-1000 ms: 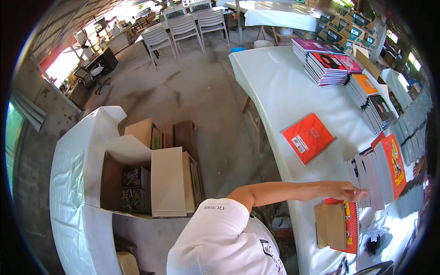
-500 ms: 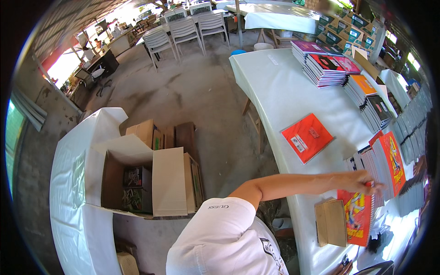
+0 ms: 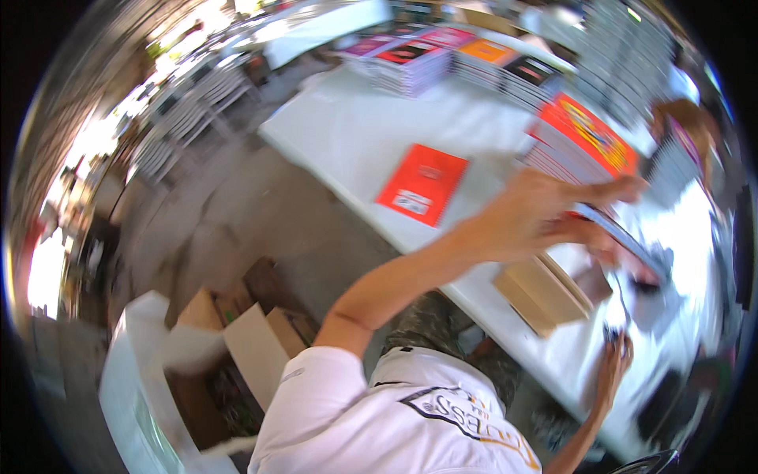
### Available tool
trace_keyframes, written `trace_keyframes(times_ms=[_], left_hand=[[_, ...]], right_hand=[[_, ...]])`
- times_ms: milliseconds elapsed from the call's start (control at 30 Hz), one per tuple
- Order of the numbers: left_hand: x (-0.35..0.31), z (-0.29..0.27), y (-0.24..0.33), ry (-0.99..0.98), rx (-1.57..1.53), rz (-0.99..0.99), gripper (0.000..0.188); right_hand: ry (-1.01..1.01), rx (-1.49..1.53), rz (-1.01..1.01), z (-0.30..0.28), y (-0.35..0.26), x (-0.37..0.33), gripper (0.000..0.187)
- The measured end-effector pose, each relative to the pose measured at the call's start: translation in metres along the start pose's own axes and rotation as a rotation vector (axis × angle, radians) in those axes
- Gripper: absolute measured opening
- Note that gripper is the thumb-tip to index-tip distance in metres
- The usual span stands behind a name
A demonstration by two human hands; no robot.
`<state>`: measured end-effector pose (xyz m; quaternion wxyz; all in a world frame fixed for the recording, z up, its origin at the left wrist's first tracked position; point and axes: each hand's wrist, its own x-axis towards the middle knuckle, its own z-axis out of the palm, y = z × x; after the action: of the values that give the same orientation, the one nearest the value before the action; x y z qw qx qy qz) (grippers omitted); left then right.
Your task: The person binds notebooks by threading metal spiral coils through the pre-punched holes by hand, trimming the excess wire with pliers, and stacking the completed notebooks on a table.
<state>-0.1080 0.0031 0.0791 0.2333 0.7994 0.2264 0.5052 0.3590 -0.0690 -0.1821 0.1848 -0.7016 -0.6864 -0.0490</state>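
My left hand [image 3: 545, 213] grips a spiral notebook [image 3: 624, 241], tilted nearly edge-on and blurred by motion, above the right part of the table. Beyond it stands a stack of notebooks with red and yellow covers [image 3: 588, 134]. Below the left hand lies a small brown cardboard box [image 3: 545, 294]. At the table's near side my right hand [image 3: 617, 365] is closed around a small dark device [image 3: 611, 335] that seems joined to a thin cable; its kind is unclear. A single red spiral notebook [image 3: 424, 183] lies flat to the left.
Stacked notebooks [image 3: 407, 67] in several colours line the far side of the white-covered table [image 3: 332, 118]. Grey stacks [image 3: 620, 63] rise beyond them. At lower left an open carton [image 3: 185, 395] rests on another white-covered surface. A person's brown-haired head [image 3: 687, 118] is at far right.
The view has swung to the right. My left hand has lifted a notebook off the table, where a red and yellow one lay beside the cardboard box. More of my right hand now shows.
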Motion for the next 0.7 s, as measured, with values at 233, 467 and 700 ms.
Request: trace_keyframes(times_ms=[233, 467, 700], left_hand=[[-0.087, 0.102, -0.044, -0.273, 0.577, 0.197, 0.066], [-0.099, 0.128, -0.049, -0.277, 0.690, 0.104, 0.067], [-0.099, 0.131, -0.049, -0.223, 0.713, 0.083, 0.060]], right_hand=[[0.232, -0.159, 0.109, -0.021, -0.043, 0.001, 0.039], [0.136, 0.450, -0.124, -0.112, -0.190, -0.036, 0.041], [0.117, 0.459, -0.225, -0.100, -0.220, -0.035, 0.043]])
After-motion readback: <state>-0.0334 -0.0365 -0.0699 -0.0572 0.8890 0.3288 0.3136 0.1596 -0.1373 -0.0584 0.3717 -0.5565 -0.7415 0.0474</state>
